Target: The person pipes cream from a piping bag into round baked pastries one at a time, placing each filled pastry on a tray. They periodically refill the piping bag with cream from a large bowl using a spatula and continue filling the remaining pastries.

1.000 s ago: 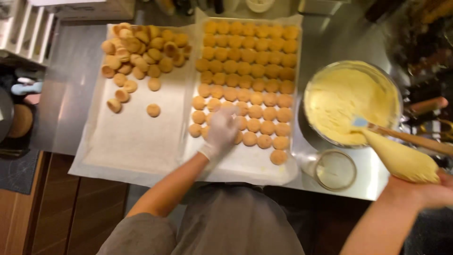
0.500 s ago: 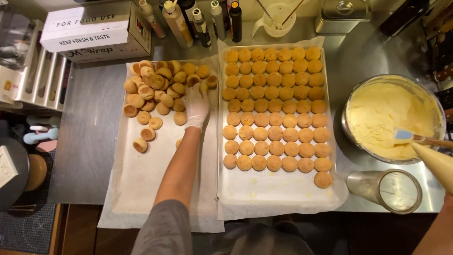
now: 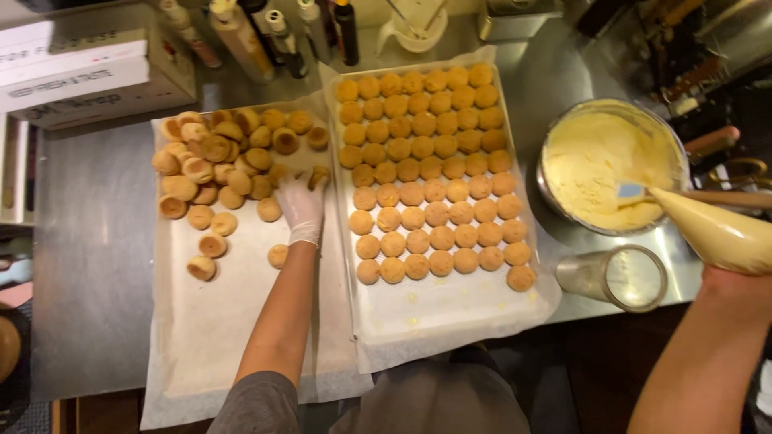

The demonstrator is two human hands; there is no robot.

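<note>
A cook's two forearms frame a steel worktop (image 3: 88, 241) seen from above, with pastry shells laid out on two paper-lined trays. Nearest the camera on the right, the bare right hand (image 3: 736, 281) closes around the gathered top of a full piping bag (image 3: 712, 233), its tip angled toward the left, apparently held clear of the trays while the other hand works; the fingers themselves are cut off at the frame edge, so their exact grip cannot be told. Just beside it stands a clear glass (image 3: 615, 277). The gloved left hand (image 3: 301, 205) reaches across the left tray (image 3: 201, 337), fingers closed on one golden choux puff (image 3: 318, 177) at the edge of a loose heap of puffs (image 3: 221, 157), several of which lie with their hollow undersides up. On the right tray (image 3: 434, 309), further puffs (image 3: 430, 177) sit dome-up in tidy rows, likely the stock yet to be handled, so the two groups stay apart. Beyond the bag, a metal bowl (image 3: 547, 189) of pale yellow cream holds a blue spatula (image 3: 631, 191) with a wooden handle, within easy reach for refilling. At the far edge stand squeeze bottles (image 3: 273, 32) and white cardboard boxes (image 3: 80, 76).
</note>
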